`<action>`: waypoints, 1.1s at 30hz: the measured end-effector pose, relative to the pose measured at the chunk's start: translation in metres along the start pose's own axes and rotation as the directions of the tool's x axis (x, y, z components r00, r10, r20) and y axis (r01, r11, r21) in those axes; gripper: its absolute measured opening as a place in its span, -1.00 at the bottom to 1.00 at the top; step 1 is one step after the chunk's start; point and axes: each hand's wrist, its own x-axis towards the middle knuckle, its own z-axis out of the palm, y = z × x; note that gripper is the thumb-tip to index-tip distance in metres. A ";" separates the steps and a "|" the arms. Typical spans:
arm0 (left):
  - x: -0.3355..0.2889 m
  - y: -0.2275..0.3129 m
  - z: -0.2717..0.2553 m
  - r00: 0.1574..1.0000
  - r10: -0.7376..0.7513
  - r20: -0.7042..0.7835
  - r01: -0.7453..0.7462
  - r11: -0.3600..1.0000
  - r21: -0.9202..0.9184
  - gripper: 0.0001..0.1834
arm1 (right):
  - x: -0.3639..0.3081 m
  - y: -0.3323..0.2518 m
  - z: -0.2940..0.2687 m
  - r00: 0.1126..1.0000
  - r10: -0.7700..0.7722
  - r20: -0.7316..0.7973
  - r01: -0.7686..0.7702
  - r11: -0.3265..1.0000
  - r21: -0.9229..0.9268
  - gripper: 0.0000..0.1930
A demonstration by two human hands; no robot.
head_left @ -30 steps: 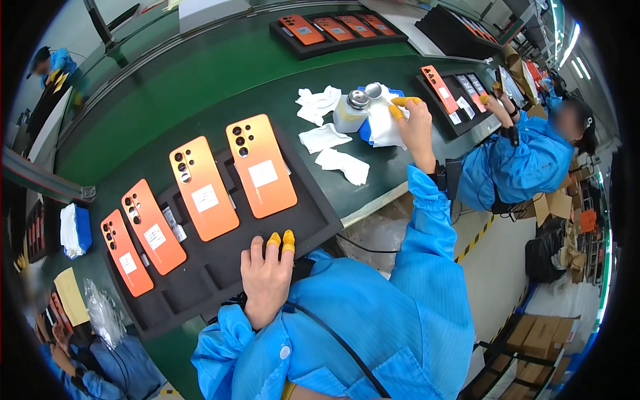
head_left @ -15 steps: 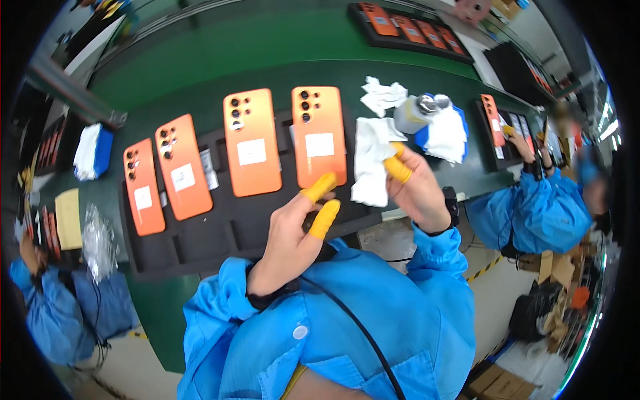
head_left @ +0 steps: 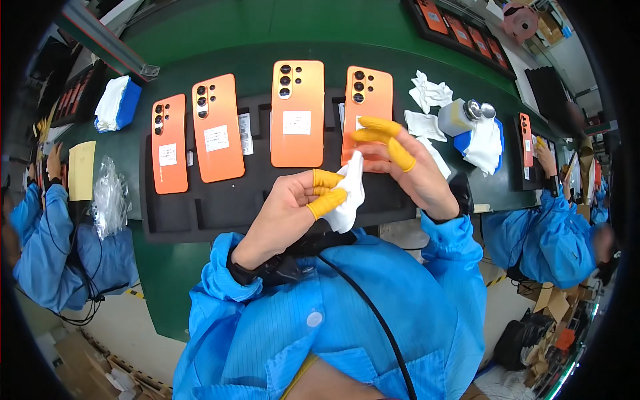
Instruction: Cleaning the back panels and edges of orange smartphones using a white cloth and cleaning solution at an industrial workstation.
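My left hand (head_left: pixel 283 210), with yellow finger cots on its thumb and fingers, pinches a folded white cloth (head_left: pixel 348 197) in front of my chest. Just right of the cloth, my right hand (head_left: pixel 423 167) has its fingers apart, also in yellow cots, and partly covers the rightmost orange phone (head_left: pixel 370 100). Whether its lower fingers touch the cloth's top is hard to tell. Further left lie another orange phone (head_left: pixel 297 123), a tilted one (head_left: pixel 217 113) and a leftmost one (head_left: pixel 170 127), camera side up with white labels. All rest on a black tray (head_left: pixel 267 213).
Crumpled white cloths (head_left: pixel 430 92), a dispenser bottle with metal top (head_left: pixel 457 120) and a blue box of cloths (head_left: pixel 483 150) stand right. At left are another blue box (head_left: pixel 127 107), a yellow sheet (head_left: pixel 82 170) and clear plastic bags (head_left: pixel 110 200). Co-workers in blue sit either side.
The cloth that lay by my right hand is now in my left hand's pinch. My right hand has moved in closer to the left. The view has shifted, so the phones appear further right.
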 end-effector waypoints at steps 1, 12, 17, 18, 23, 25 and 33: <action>0.000 0.003 0.001 1.000 -0.025 0.012 0.025 0.999 0.042 -0.78 | 0.004 0.001 0.001 0.995 0.010 0.098 -0.007 0.999 -0.037 -0.46; -0.001 -0.018 -0.025 0.977 0.039 -0.210 -0.047 0.998 -0.035 -0.73 | 0.011 0.008 0.001 0.971 0.208 0.117 -0.211 0.977 0.009 -0.72; 0.000 -0.018 -0.020 0.956 -0.010 -0.293 -0.059 0.972 -0.226 -0.74 | 0.008 -0.001 0.009 0.975 0.220 0.011 -0.216 0.965 -0.151 -0.68; 0.000 -0.017 -0.020 0.954 -0.010 -0.299 -0.062 0.972 -0.229 -0.74 | 0.006 0.002 0.008 0.999 0.033 0.042 -0.018 0.943 -0.332 -0.63; 0.001 -0.016 -0.020 0.969 -0.002 -0.248 -0.088 0.932 -0.352 -0.72 | 0.001 0.003 0.020 0.799 -0.430 0.420 0.591 0.433 -0.681 -0.59; 0.001 -0.018 -0.022 0.971 -0.002 -0.239 -0.090 0.923 -0.375 -0.72 | 0.000 0.005 0.027 0.783 -0.431 0.449 0.601 0.337 -0.724 -0.62; -0.005 -0.017 -0.022 0.975 0.021 -0.223 -0.121 0.887 -0.445 -0.73 | 0.008 0.008 0.033 0.811 -0.529 0.252 0.528 0.474 -0.705 -0.60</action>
